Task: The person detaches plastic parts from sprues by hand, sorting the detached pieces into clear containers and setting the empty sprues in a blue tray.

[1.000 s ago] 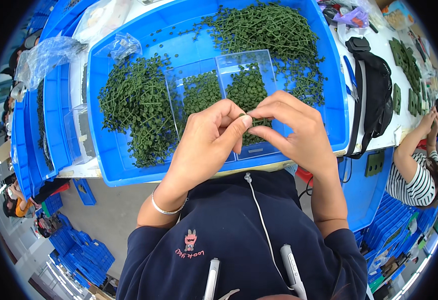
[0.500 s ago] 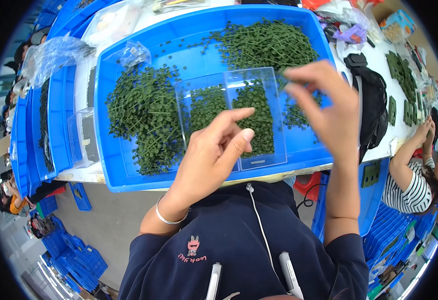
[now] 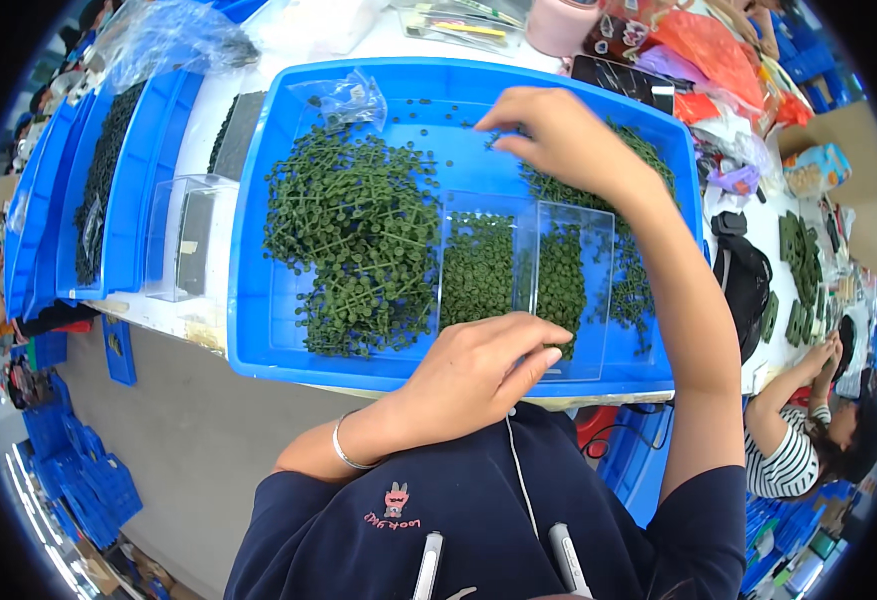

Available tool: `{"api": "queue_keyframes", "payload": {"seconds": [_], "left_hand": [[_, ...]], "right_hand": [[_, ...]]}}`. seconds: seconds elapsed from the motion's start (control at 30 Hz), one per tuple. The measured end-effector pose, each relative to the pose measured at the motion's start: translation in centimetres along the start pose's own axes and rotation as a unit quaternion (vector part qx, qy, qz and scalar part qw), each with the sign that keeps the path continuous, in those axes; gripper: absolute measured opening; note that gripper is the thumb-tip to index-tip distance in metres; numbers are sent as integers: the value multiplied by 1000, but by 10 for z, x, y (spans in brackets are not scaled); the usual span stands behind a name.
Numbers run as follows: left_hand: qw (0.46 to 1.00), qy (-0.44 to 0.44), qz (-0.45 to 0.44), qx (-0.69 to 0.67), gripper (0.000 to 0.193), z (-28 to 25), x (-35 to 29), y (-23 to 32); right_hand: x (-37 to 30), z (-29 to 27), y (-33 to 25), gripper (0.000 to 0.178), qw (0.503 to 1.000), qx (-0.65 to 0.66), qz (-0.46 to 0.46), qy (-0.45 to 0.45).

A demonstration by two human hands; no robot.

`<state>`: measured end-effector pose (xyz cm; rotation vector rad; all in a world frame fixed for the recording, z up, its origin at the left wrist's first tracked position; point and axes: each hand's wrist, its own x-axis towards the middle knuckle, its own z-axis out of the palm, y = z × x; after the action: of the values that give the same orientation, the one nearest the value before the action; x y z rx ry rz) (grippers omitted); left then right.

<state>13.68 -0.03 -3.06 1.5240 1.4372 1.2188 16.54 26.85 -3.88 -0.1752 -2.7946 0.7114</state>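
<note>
My left hand (image 3: 478, 365) is at the near edge of a clear plastic box (image 3: 598, 365), over its right compartment. Its thumb and forefinger are pinched together; anything between them is too small to make out. Small dark green round pieces (image 3: 483, 265) fill much of both compartments. Farther away, my right hand (image 3: 568, 140) reaches over the tray's far side, slightly blurred. Its thumb and forefinger are apart, with no held thing visible between them. Beneath it lies a heap of green stems (image 3: 648, 155), partly hidden by my forearm. Left of the box sits a larger heap of green stems with round pieces (image 3: 353, 240).
A large blue tray (image 3: 258, 330) holds the box and heaps, with a crumpled clear bag (image 3: 353, 100) in its far left corner. More blue trays (image 3: 138, 210) stand at the left. A black bag (image 3: 743, 280) lies at the right, near another person (image 3: 793, 430) in stripes.
My right hand has moved away and left, to the tray's far side. My left hand has come down to the box's near edge, its thumb and forefinger closing. The whole view has shifted.
</note>
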Motion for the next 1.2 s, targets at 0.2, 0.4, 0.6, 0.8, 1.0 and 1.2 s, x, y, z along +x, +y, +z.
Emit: {"api": "queue_keyframes", "payload": {"seconds": [0.2,0.4,0.6,0.8,1.0,1.2], "left_hand": [[999,26,-1,-28,18,-9,-6,-2],[999,44,-14,-27,18,-19,-9,-1],[985,139,-68,-81,18,-36,-12,-5],[903,400,-37,-151,32,-50,-6,-19],[911,317,-22,-264,43,-61,-1,-12],[938,282,-61,-191,36,-58,-12,-13]], "right_hand": [[56,53,-11,19,998,22,-3,-66],[78,53,-9,18,980,102,68,-156],[59,26,-20,25,958,262,102,-60],[18,5,-79,29,899,413,141,37],[-14,17,-120,27,861,487,133,60],[-45,12,-121,32,930,346,105,66]]}}
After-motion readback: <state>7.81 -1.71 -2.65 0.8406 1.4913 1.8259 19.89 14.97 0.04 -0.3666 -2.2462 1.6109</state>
